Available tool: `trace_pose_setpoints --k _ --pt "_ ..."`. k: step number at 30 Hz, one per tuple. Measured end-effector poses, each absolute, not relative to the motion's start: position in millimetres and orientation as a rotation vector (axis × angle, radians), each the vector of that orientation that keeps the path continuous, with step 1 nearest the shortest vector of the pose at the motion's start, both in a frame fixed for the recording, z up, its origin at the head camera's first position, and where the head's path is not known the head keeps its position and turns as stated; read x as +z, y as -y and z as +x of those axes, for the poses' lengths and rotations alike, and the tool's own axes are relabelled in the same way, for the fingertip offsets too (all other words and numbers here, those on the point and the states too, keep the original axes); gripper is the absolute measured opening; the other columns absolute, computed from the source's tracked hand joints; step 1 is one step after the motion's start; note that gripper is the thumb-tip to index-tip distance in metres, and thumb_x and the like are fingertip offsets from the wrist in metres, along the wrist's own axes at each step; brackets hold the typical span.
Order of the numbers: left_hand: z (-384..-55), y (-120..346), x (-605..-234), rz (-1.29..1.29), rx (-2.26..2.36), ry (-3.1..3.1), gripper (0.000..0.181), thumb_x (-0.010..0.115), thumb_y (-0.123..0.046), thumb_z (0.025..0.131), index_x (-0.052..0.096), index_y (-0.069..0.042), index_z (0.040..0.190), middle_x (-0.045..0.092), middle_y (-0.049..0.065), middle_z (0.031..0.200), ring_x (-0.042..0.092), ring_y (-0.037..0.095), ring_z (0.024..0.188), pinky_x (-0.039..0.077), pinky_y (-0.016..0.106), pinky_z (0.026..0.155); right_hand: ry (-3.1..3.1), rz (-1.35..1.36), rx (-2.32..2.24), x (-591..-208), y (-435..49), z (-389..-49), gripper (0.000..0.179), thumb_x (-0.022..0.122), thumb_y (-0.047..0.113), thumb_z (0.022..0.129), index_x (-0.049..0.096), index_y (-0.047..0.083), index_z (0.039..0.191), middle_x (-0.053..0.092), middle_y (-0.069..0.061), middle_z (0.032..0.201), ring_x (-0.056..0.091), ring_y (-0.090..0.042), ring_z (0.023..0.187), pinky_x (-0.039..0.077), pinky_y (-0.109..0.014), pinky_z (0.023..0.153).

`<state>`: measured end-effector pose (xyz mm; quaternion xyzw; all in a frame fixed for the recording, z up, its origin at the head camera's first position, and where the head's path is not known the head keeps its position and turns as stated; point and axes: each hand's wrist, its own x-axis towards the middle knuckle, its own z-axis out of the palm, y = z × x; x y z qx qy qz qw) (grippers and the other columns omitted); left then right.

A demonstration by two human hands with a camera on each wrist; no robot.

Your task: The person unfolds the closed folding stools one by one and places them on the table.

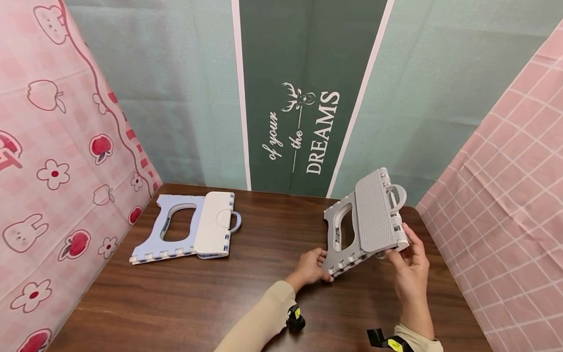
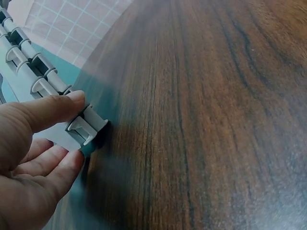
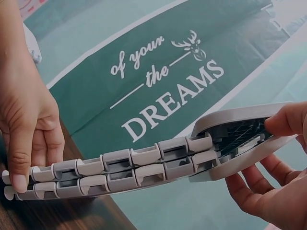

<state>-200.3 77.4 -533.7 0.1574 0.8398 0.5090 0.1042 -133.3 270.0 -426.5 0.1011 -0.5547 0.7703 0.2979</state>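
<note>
A grey folding step stool [image 1: 376, 215], folded flat, is tilted up over the right part of the table, its seat end raised. My left hand [image 1: 311, 267] pinches the lower corner of its leg end between thumb and fingers, down by the tabletop. With the thumb on one side and fingers on the other, my right hand [image 1: 411, 266] grips the near end of the seat. In the right wrist view the two seat halves [image 3: 240, 115] lie slightly apart, and the hinged leg edge [image 3: 110, 167] runs towards the left hand. A loop handle [image 1: 399, 198] sticks out from the seat's outer edge.
A second folded step stool [image 1: 176, 242], blue with a white seat, lies flat on the left of the brown wooden table [image 1: 184, 303]. Printed cloths hang behind the table and along both sides, the pink grid cloth [image 1: 506, 195] close to the right edge.
</note>
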Motion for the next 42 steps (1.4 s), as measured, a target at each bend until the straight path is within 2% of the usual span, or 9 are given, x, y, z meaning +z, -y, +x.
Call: trace_pose_setpoints --k 8,18,32,42 --pt "-199.5 -78.1 -533.1 0.452 1.511 -2.471 0.062 0.089 -0.007 0.054 0.063 -0.003 0.110 0.065 0.002 0.088 0.062 0.016 0.079 0.046 0.019 0.066 1.537 0.347 1.975 -425.7 -266.2 -136.4 0.064 0.045 -0.032 0.076 0.045 -0.004 0.133 0.053 -0.010 0.122 0.051 -0.015 0.098 0.042 -0.017 0.076" --pt "-198.8 -81.0 -537.0 0.452 1.578 -2.410 0.063 0.087 -0.001 0.054 0.061 0.001 0.112 0.065 0.006 0.087 0.062 0.013 0.076 0.047 0.019 0.065 1.582 0.370 1.963 -425.8 -261.0 -139.6 0.063 0.046 -0.029 0.078 0.045 -0.001 0.135 0.052 -0.008 0.122 0.051 -0.014 0.096 0.042 -0.017 0.071" --pt "-201.2 -80.4 -542.3 0.468 1.630 -2.371 0.064 0.085 0.002 0.056 0.061 0.002 0.115 0.065 0.002 0.084 0.061 0.007 0.072 0.047 0.017 0.064 1.648 0.339 1.909 -422.7 -250.8 -143.4 0.066 0.044 -0.028 0.077 0.044 0.001 0.136 0.052 -0.005 0.128 0.051 -0.012 0.101 0.041 -0.018 0.080" --pt "-200.9 -78.8 -542.8 0.451 1.633 -2.358 0.063 0.085 0.001 0.057 0.060 0.001 0.115 0.066 0.003 0.084 0.062 0.010 0.073 0.047 0.017 0.064 1.697 0.274 1.888 -419.9 -243.8 -144.5 0.062 0.048 -0.024 0.080 0.046 0.003 0.136 0.052 -0.005 0.127 0.051 -0.014 0.102 0.040 -0.020 0.081"
